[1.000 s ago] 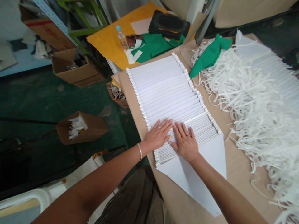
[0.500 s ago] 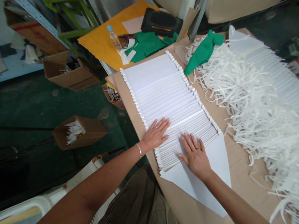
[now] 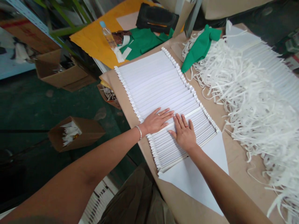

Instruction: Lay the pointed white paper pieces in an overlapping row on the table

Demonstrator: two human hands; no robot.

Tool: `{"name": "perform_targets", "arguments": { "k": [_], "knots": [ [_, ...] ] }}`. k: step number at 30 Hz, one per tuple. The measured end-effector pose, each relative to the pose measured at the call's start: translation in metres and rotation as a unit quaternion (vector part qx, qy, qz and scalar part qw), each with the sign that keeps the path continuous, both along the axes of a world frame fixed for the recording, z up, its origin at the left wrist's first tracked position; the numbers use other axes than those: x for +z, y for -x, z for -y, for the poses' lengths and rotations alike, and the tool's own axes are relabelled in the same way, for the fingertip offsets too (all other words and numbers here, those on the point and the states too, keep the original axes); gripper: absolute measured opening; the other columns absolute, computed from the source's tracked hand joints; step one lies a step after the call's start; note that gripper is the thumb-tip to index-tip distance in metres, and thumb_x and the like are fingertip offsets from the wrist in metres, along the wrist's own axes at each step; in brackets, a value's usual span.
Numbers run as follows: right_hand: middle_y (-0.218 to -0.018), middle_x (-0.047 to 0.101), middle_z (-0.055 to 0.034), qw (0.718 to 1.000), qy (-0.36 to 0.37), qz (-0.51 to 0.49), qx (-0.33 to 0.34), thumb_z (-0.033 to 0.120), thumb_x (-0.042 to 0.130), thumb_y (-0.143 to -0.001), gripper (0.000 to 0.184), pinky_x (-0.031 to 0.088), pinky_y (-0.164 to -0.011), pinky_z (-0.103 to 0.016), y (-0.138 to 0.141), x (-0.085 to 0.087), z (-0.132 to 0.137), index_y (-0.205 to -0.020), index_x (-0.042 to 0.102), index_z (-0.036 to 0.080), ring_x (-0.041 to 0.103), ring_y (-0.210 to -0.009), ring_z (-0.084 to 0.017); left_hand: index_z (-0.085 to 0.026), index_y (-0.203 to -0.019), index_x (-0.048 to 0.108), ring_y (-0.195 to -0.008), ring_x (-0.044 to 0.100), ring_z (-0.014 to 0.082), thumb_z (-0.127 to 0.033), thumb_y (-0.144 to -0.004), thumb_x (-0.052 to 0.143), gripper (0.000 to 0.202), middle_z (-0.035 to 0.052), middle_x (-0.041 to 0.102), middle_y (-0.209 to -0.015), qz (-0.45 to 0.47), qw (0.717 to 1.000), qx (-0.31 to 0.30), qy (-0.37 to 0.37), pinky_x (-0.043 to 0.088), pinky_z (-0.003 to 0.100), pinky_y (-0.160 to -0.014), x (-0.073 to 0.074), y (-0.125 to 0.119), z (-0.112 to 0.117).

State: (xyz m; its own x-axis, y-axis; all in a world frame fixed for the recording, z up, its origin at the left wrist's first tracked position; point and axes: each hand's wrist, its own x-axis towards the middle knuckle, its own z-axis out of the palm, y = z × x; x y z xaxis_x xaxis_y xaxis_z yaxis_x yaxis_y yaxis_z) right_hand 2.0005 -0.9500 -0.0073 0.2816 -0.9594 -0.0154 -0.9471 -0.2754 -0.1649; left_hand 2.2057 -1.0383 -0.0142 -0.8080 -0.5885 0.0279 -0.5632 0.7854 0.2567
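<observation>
- Here we are at the desk [image 3: 240, 165], brown paper on top, and my left hand [image 3: 156, 122] lies flat on a long fanned stack of white paper strips [image 3: 156, 90], near its lower end.
- My left fingers are open and straight, not gripping a thing, resting across the strips with a metal bangle [image 3: 139, 132] on the wrist just behind them.
- My right hand [image 3: 184, 136] is right beside it, also flat on the stack, fingers spread and released, palm pressing down.
- A narrow white strip [image 3: 184, 119] runs crosswise over the stack, touching the fingertips of both hands.
- The stack sits in the middle of the desk, and its near end overlaps a big white paper triangle [image 3: 193, 180].
- To the right, a heap of white paper shreds [image 3: 252, 105] spreads over the desk, with a crumpled green cloth [image 3: 199, 49] at its top and a second fanned row [image 3: 263, 59] beyond.
- Past the far end, a plastic water bottle [image 3: 106, 35] stands tilted on a yellow sheet [image 3: 93, 46].
- Down on the green floor, a cardboard box [image 3: 74, 133] lies tipped, white scraps inside.
</observation>
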Motion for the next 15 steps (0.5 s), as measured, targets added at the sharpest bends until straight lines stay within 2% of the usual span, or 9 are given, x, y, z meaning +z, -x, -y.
{"name": "perform_targets", "arguments": {
  "k": [10, 15],
  "knots": [
    [-0.164, 0.022, -0.0104, 1.000, 0.013, 0.004, 0.004, 0.058, 0.035, -0.100, 0.076, 0.012, -0.122, -0.058, 0.005, -0.010, -0.011, -0.160, 0.016, 0.015, 0.013, -0.154, -0.031, -0.025, -0.158, 0.025, -0.155, 0.015, 0.0195, -0.040, -0.103, 0.036, 0.058, -0.0025, 0.023, -0.165, 0.014, 0.999, -0.016, 0.030, 0.014, 0.047, -0.127, -0.003, -0.004, 0.001],
    [-0.164, 0.024, -0.0102, 1.000, 0.013, 0.002, -0.004, 0.057, 0.035, -0.101, 0.075, 0.013, -0.122, -0.058, 0.003, -0.003, -0.013, -0.160, 0.016, 0.016, 0.014, -0.154, -0.029, -0.026, -0.157, 0.026, -0.155, 0.016, 0.0192, -0.034, -0.103, 0.036, 0.056, -0.0024, 0.025, -0.165, 0.010, 0.999, -0.012, 0.038, 0.015, 0.047, -0.127, -0.005, -0.003, 0.001]
  ]
}}
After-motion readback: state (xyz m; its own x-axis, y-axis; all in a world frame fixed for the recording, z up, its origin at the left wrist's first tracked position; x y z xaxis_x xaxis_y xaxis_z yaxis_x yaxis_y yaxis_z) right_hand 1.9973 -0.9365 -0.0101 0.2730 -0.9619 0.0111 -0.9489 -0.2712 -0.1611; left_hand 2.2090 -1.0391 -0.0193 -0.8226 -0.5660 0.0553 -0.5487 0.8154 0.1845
